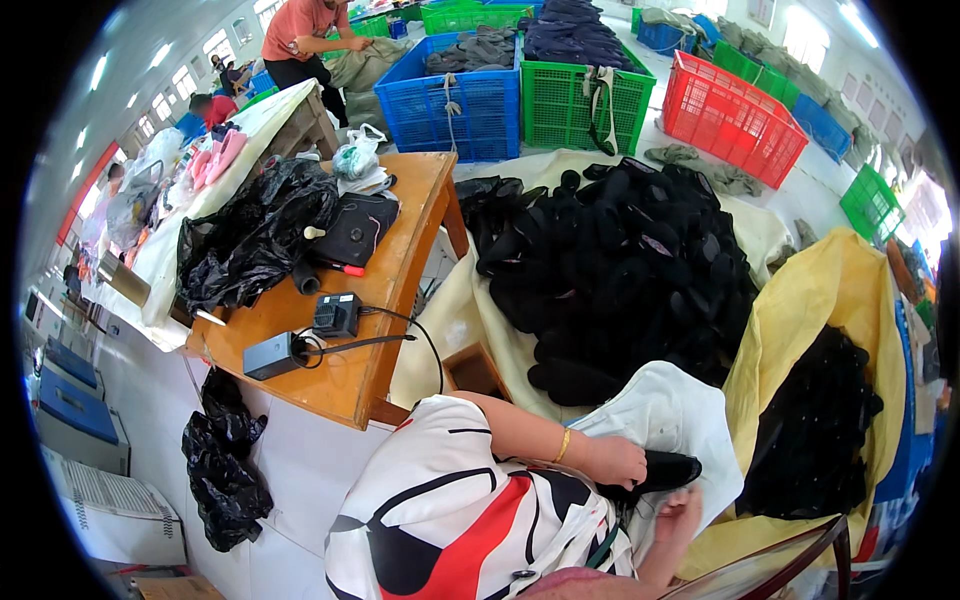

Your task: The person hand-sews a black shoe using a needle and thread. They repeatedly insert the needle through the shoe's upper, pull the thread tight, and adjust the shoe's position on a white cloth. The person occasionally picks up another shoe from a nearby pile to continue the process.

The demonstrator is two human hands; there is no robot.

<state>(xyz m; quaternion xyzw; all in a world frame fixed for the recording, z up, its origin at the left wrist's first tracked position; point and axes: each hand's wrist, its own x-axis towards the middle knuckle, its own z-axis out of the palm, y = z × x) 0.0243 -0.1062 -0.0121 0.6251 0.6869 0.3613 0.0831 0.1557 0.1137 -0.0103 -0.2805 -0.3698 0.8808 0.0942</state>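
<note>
A black cloth shoe [672,470] lies over my lap on a pale cloth [690,410]. My left hand [612,462], with a gold bracelet at the wrist, is closed round one end of it. Just below the shoe's other end is my right hand [679,514], its fingers curled together. Whatever may be between those fingers is too small to make out. Beyond my knees spreads a large heap of black shoes [620,260] on yellowish sheeting. At my right, an open yellow sack [800,310] holds more black pieces [815,430].
To the left stands a wooden table [400,220] with a black plastic bag [260,230], a dark case [355,232] and corded boxes [275,355]. Blue [450,115], green [570,105] and red crates [730,115] stand farther back. Another person [300,45] handles a sack there.
</note>
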